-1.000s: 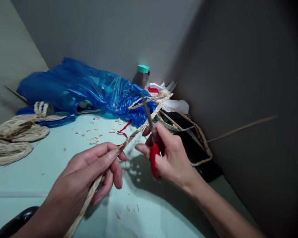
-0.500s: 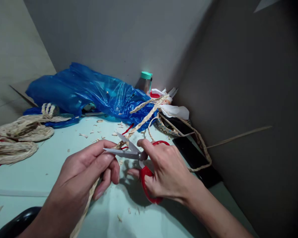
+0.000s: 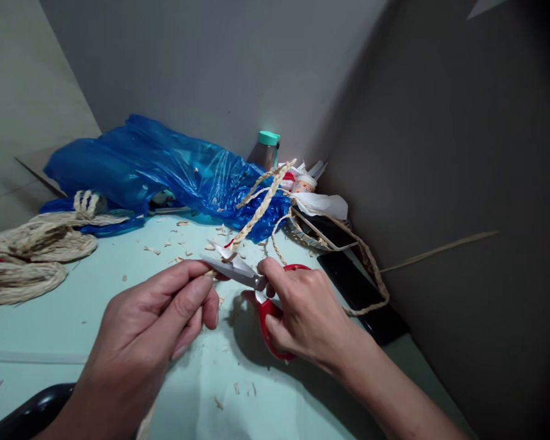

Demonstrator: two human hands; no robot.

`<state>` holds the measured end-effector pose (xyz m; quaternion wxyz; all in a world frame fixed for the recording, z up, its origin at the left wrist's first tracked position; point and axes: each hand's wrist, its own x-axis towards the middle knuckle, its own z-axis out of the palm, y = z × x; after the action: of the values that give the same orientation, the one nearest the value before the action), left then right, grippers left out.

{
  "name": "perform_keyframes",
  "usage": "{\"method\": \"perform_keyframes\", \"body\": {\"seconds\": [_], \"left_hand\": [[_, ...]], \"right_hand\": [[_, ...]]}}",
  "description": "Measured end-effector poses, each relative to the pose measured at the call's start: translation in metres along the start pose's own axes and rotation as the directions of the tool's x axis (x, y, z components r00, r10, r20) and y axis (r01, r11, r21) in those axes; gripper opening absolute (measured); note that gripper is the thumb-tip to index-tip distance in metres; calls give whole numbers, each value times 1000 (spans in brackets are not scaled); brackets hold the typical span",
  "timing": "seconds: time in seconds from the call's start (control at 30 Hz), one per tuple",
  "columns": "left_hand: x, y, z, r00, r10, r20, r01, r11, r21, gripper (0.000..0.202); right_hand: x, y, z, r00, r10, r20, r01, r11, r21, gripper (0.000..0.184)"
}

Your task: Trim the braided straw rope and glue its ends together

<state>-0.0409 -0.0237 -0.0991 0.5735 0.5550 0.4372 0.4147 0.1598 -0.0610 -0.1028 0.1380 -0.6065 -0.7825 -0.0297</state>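
- In the head view, your left hand (image 3: 151, 318) has its fingers pinched on a pale braided straw cord (image 3: 259, 217), which rises away from you over the tabletop (image 3: 266, 397), in front of the crumpled blue plastic bag (image 3: 165, 165).
- Your right hand (image 3: 302, 305) has its fingers curled through the handles of the red-handled steel scissors (image 3: 238, 273); the blades straddle the cord just beyond your left fingers, though you cannot tell whether they have cut through.
- To your right, a loop of thin braided cord (image 3: 379, 275) crosses a flat black slab (image 3: 348, 287), overlapping it.
- Behind your right hand crowd a white paper sheet (image 3: 323, 205), a small patterned cup (image 3: 305, 183) and a turquoise-lidded bottle (image 3: 268, 150).
- On your left lie bundled pale fibre hanks (image 3: 41, 238); a glossy black rounded object (image 3: 32, 409) is partly hidden by your left forearm.
- Pale scraps (image 3: 217, 402) litter the surface around your hands.
- Marks on the cup are too small for you to read.
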Motion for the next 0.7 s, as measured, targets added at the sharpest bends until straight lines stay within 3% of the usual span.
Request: {"method": "perform_keyframes", "body": {"seconds": [0.17,0.23,0.33,0.4,0.5,0.6,0.7], "left_hand": [[0,-5,-3,999,16,-29,-16,1000,9,22],[1,-6,-3,1000,-2,0,2,1000,-10,26],[1,-5,0,999,-9,-42,8,999,-37,23],[0,-3,1,999,-8,-33,6,999,-50,20],[1,-2,0,998,-18,67,22,998,-64,19],[5,-3,-5,995,-55,87,63,994,-86,21],[8,-3,-6,986,-112,127,131,980,-150,24]], "right_hand": [[2,0,-1,997,38,67,-36,999,-32,26],[2,0,0,996,41,74,-38,998,-39,26],[3,0,1,997,42,57,-41,999,-30,24],[3,1,2,998,57,16,-58,998,37,19],[3,5,3,988,129,-83,-105,963,246,5],[4,8,4,972,180,-153,-101,901,422,17],[5,8,3,965,190,-181,-80,869,488,24]]}}
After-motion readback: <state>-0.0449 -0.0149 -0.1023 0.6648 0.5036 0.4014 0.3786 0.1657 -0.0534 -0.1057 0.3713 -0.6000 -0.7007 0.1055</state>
